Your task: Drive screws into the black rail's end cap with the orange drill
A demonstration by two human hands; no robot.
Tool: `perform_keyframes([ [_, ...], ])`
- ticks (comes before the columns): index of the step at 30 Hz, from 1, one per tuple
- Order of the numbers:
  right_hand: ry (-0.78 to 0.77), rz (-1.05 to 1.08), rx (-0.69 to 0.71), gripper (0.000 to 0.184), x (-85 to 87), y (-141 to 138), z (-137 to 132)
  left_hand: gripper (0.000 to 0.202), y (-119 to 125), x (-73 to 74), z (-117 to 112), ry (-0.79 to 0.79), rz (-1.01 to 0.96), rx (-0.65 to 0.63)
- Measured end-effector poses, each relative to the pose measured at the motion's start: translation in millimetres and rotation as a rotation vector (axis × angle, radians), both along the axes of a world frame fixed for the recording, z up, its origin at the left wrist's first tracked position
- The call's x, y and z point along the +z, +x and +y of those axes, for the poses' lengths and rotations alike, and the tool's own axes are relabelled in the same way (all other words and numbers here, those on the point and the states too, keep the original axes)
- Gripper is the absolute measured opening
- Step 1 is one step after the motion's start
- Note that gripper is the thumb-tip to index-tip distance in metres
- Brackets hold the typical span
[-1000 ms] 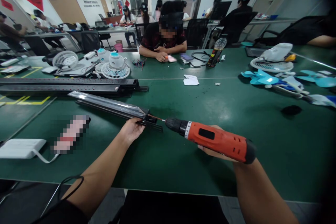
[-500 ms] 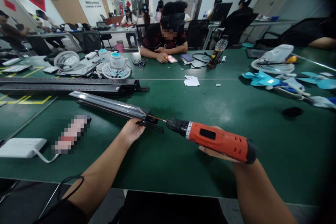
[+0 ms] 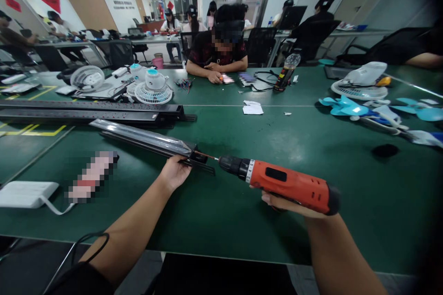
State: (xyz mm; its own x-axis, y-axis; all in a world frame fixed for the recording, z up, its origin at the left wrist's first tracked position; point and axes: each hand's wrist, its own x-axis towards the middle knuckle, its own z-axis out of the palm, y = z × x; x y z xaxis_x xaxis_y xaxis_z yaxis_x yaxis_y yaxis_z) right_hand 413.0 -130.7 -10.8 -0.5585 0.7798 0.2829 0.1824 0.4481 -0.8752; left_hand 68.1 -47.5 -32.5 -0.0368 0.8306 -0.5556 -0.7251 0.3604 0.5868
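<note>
Holding the near end of a long black rail [image 3: 148,140] with the left hand [image 3: 175,173], fingers curled over its edge, so that's a proper grip on it. The rail lies flat on the green table [image 3: 242,230] and runs off toward the upper left, with a shiny silver cover along its top.

The right hand [image 3: 285,203] is wrapped around the handle of an orange drill [image 3: 289,183], fingers clenched on the grip under the body. Can't tell if a finger sits on the trigger, the drill body hides that bit. The drill is held roughly level just above the table with its black chuck pointing left. Its thin bit [image 3: 208,156] meets the end cap of the rail, right beside the left hand's fingertips.

Other stuff around: two more black strips [image 3: 90,111] lie stacked just behind the rail, more or less parallel to it. Near the left edge there's a white box [image 3: 26,193] with a cable, and a blurred-out item [image 3: 92,176] next to it. Behind the strips sit a few small white fans [image 3: 153,87]. Mid-table has some paper scraps [image 3: 252,108], with a bottle [image 3: 286,70] farther back. Blue fan blades [image 3: 342,105] are scattered on the right. A person [image 3: 218,48] sits at the far side of the table, hands together on something small.
</note>
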Motion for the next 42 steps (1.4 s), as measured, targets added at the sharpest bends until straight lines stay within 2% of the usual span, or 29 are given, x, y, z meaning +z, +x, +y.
perform_keyframes([
  [4,-0.051,0.020,0.007,0.028,7.5,-5.5,-4.6,0.037,-0.8,-1.5,1.5,0.027,-0.019,0.001],
  [7,-0.063,0.089,-0.030,0.028,9.6,-11.1,-6.4,0.035,0.6,-1.4,2.8,0.045,-0.018,0.009],
  [13,-0.197,0.144,-0.094,0.028,3.5,-15.8,-9.8,0.036,-0.9,-2.9,5.9,0.089,-0.037,-0.013],
  [20,-0.220,0.131,-0.100,0.024,3.8,-15.7,-9.7,0.034,-2.5,-4.5,7.1,0.097,-0.048,-0.029],
  [25,-0.229,0.130,-0.096,0.030,1.1,-14.8,-8.1,0.033,-1.0,0.0,4.0,0.093,-0.027,-0.024],
  [28,-0.227,0.141,-0.094,0.027,-1.4,-14.2,-5.9,0.032,0.1,2.8,2.2,0.082,-0.021,-0.003],
  [36,-0.225,0.137,-0.085,0.022,-2.1,-10.6,-2.1,0.048,-0.8,-1.6,4.0,0.078,-0.057,0.010],
  [42,-0.200,0.132,-0.073,0.022,-3.1,-10.2,-0.4,0.037,1.9,0.8,3.7,0.073,-0.061,0.028],
])
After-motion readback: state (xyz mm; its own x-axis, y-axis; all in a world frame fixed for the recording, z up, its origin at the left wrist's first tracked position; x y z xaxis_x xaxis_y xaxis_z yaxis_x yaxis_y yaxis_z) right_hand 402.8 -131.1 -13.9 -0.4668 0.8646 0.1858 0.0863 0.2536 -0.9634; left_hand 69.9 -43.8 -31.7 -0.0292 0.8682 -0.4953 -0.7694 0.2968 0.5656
